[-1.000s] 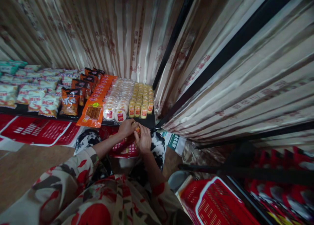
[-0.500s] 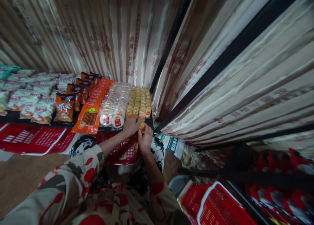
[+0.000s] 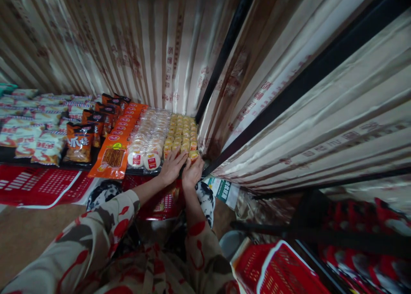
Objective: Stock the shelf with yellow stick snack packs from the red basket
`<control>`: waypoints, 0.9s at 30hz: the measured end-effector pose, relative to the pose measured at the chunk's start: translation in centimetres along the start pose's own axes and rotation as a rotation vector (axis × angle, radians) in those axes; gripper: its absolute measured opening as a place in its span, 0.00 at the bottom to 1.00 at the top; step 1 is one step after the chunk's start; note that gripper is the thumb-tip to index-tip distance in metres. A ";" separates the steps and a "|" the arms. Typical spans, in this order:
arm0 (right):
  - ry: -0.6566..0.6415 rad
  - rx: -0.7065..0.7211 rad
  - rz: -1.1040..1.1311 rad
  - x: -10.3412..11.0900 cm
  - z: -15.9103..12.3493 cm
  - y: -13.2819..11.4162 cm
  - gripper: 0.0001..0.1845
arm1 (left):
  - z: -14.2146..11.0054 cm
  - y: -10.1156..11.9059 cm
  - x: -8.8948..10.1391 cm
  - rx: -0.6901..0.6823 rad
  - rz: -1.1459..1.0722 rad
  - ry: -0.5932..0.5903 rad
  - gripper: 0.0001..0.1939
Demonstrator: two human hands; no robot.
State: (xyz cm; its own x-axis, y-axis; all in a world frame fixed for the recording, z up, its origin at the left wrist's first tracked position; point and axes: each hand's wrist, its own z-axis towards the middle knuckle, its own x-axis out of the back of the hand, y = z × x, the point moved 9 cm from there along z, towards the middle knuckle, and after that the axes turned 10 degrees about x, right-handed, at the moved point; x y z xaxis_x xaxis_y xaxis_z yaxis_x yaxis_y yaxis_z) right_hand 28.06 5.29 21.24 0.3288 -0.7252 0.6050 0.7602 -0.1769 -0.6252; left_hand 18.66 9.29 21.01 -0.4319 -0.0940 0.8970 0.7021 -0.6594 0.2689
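Small yellow snack packs (image 3: 181, 129) stand in tight rows at the right end of the dark shelf (image 3: 13, 155). My left hand (image 3: 173, 167) lies at the front of these rows, its fingers stretched out against the nearest packs. Beside it, my right hand (image 3: 192, 173) has its fingers around a yellow pack with an orange label (image 3: 193, 155) at the front right corner. The thumb side of that hand partly covers this pack. Left of my hands are round white crackers (image 3: 152, 160) in clear wrap.
Orange flat packs (image 3: 111, 157), brown-and-orange bags (image 3: 78, 142) and white snack bags (image 3: 49, 146) line the shelf leftward. Black posts (image 3: 221, 58) and pleated curtain (image 3: 147, 50) stand behind and right. Red baskets (image 3: 279, 268) are at lower right, with another red basket (image 3: 41, 185) under the shelf.
My hands have moved slightly apart. The right one has shifted a little rightward, to the corner of the yellow rows, and the left fingers have spread over the front packs. The view has shifted slightly.
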 end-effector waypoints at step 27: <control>0.011 0.006 0.032 -1.8 1.8 1.3 0.13 | -0.3 -0.5 -2.2 -0.040 0.041 0.023 0.27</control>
State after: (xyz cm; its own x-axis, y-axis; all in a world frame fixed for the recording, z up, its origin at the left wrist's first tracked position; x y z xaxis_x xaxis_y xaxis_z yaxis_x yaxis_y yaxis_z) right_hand 29.46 7.56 20.23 0.3466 -0.7378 0.5792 0.7525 -0.1499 -0.6413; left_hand 19.08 9.61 18.75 -0.4164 -0.1383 0.8986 0.6965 -0.6838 0.2175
